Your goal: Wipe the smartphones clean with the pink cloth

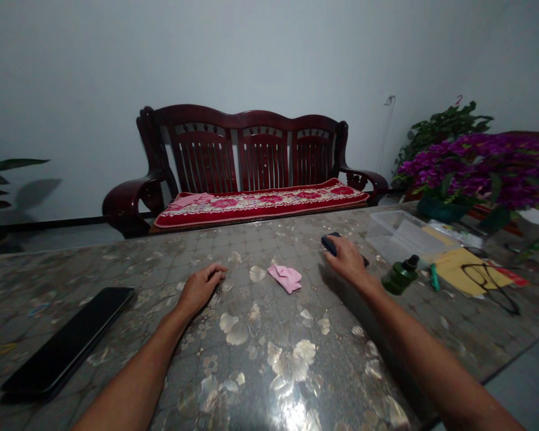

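Note:
My left hand (202, 288) rests on the table with its fingers loosely stretched out and holds nothing. To its right lies a small folded pink cloth (286, 278), apart from both hands. My right hand (347, 258) is over a dark, flat, phone-like object (330, 240) lying on the table; its fingers are on the object, and the hand hides its middle. Beside my right forearm stands a dark green bottle (399, 276) with a black top.
A long black device (72, 341) lies at the left of the patterned table (242, 371). On the right are a clear plastic box (393, 236), a yellow envelope (458, 269), glasses (489, 284), a green item (434, 277) and purple flowers (480, 167). A wooden bench (265, 161) stands behind.

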`<state>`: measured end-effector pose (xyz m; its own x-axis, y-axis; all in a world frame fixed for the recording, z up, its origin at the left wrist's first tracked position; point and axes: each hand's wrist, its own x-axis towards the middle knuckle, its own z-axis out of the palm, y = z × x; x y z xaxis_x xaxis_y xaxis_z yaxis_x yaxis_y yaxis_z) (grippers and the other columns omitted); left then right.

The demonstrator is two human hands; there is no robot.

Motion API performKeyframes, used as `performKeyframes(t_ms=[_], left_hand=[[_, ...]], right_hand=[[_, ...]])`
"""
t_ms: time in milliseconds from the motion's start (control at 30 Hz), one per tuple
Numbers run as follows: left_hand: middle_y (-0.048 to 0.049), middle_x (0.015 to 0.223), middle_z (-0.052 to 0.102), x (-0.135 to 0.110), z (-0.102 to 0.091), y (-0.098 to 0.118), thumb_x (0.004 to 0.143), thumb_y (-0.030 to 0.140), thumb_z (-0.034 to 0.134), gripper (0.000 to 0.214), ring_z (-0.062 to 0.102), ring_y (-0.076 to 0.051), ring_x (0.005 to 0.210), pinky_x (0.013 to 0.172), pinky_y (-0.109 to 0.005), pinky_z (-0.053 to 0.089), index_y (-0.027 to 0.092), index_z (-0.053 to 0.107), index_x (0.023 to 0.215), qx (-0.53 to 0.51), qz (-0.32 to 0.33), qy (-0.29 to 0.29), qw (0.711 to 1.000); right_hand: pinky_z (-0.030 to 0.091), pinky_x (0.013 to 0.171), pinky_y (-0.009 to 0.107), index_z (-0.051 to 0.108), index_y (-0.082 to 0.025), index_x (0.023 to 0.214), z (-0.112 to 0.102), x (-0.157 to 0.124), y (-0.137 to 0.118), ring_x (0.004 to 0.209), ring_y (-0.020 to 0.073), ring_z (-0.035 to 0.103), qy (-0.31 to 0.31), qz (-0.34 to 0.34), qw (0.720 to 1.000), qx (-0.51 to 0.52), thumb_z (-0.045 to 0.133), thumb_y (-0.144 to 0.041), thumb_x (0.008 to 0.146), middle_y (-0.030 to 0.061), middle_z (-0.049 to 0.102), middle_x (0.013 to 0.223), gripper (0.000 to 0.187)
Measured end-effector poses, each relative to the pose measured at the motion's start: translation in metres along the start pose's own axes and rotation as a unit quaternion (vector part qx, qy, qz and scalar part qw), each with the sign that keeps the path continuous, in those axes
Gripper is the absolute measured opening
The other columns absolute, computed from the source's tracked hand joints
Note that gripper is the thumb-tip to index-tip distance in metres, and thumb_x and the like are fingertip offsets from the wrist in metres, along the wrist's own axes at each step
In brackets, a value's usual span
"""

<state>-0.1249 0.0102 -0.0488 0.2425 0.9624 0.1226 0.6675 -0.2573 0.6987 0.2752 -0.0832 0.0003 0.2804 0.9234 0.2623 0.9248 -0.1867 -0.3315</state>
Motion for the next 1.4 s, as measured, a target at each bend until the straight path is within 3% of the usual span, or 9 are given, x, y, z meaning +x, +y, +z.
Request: performKeyframes(t_ms=[233, 333, 500, 600, 733, 800, 1000, 1200, 1400], left_hand=[[-0.0023, 0.089, 0.078, -0.001, 0.001, -0.003, 0.079, 0.048, 0.046, 0.042, 0.071, -0.024, 0.085, 0.08, -0.031, 0.053, 0.022, 0.073, 0.099, -0.014, 0.004, -0.001, 1.0], [-0.0016, 0.089, 0.078, -0.001, 0.0, -0.002, 0.08, 0.046, 0.047, 0.04, 0.071, -0.024, 0.086, 0.082, -0.031, 0.053, 0.022, 0.073, 0.1, -0.006, 0.006, 0.002, 1.0], [-0.0027, 0.097, 0.078, -0.005, 0.002, -0.002, 0.084, 0.037, 0.049, 0.034, 0.071, -0.024, 0.092, 0.088, -0.033, 0.052, 0.022, 0.074, 0.099, -0.008, 0.029, 0.012, 0.999], [-0.0034, 0.101, 0.078, -0.007, 0.006, 0.0, 0.084, 0.029, 0.052, 0.028, 0.071, -0.023, 0.098, 0.092, -0.032, 0.052, 0.022, 0.075, 0.098, -0.011, 0.045, 0.03, 0.998], [-0.005, 0.103, 0.077, -0.004, 0.003, -0.001, 0.088, 0.022, 0.052, 0.027, 0.071, -0.02, 0.096, 0.089, -0.029, 0.053, 0.02, 0.074, 0.105, 0.005, 0.008, 0.076, 0.997], [-0.0073, 0.106, 0.077, 0.0, -0.008, -0.005, 0.089, 0.019, 0.052, 0.028, 0.07, -0.021, 0.099, 0.092, -0.03, 0.052, 0.019, 0.073, 0.108, 0.033, -0.018, 0.103, 0.994], [-0.0194, 0.128, 0.067, 0.003, -0.078, -0.03, 0.081, 0.019, 0.065, 0.04, 0.059, -0.035, 0.122, 0.101, -0.046, 0.044, 0.016, 0.067, 0.121, 0.154, -0.113, 0.152, 0.97], [-0.0242, 0.123, 0.067, -0.019, -0.142, -0.068, 0.048, 0.042, 0.089, 0.065, 0.053, -0.053, 0.123, 0.09, -0.055, 0.047, 0.018, 0.07, 0.106, 0.249, -0.218, 0.11, 0.937], [-0.0213, 0.111, 0.073, -0.036, -0.17, -0.095, 0.032, 0.046, 0.088, 0.075, 0.064, -0.051, 0.108, 0.078, -0.047, 0.051, 0.021, 0.071, 0.101, 0.268, -0.259, 0.048, 0.927]], right_hand=[[0.043, 0.103, 0.039, 0.043, -0.022, 0.153, 0.03, -0.031, -0.074, 0.128, 0.0304, 0.054, -0.202, -0.099, 0.966, 0.128, 0.079, -0.045, 0.074, 0.0137, 0.055, 0.144, 0.09], [0.043, 0.101, 0.036, 0.049, -0.022, 0.148, 0.037, -0.033, -0.087, 0.125, 0.0298, 0.055, -0.198, -0.107, 0.969, 0.103, 0.079, -0.038, 0.074, 0.0128, 0.059, 0.137, 0.082], [0.048, 0.086, 0.031, 0.073, -0.021, 0.106, 0.051, -0.024, -0.095, 0.098, 0.0247, 0.066, -0.177, -0.142, 0.969, 0.095, 0.059, -0.019, 0.082, 0.0089, 0.072, 0.106, 0.028], [0.05, 0.076, 0.03, 0.075, -0.021, 0.099, 0.067, -0.013, -0.102, 0.09, 0.025, 0.068, -0.151, -0.114, 0.96, 0.204, 0.061, -0.022, 0.077, 0.0063, 0.075, 0.096, 0.026], [0.051, 0.059, 0.028, 0.074, -0.017, 0.11, 0.093, -0.005, -0.116, 0.072, 0.0233, 0.068, -0.144, -0.008, 0.905, 0.401, 0.064, -0.037, 0.073, 0.0066, 0.076, 0.089, 0.044], [0.053, 0.062, 0.03, 0.073, -0.015, 0.113, 0.103, -0.008, -0.121, 0.076, 0.0246, 0.07, -0.123, 0.009, 0.89, 0.439, 0.064, -0.042, 0.07, 0.008, 0.077, 0.093, 0.051], [0.055, 0.077, 0.036, 0.074, -0.017, 0.11, 0.112, -0.021, -0.121, 0.087, 0.0275, 0.07, -0.092, 0.002, 0.905, 0.415, 0.062, -0.046, 0.072, 0.0077, 0.077, 0.098, 0.05], [0.055, 0.077, 0.036, 0.073, -0.02, 0.113, 0.113, -0.021, -0.121, 0.09, 0.0279, 0.07, -0.105, -0.012, 0.911, 0.399, 0.06, -0.043, 0.074, 0.0066, 0.077, 0.101, 0.048], [0.054, 0.078, 0.035, 0.075, -0.022, 0.112, 0.111, -0.023, -0.122, 0.087, 0.027, 0.07, -0.1, -0.022, 0.927, 0.361, 0.06, -0.038, 0.073, 0.0059, 0.077, 0.1, 0.045]])
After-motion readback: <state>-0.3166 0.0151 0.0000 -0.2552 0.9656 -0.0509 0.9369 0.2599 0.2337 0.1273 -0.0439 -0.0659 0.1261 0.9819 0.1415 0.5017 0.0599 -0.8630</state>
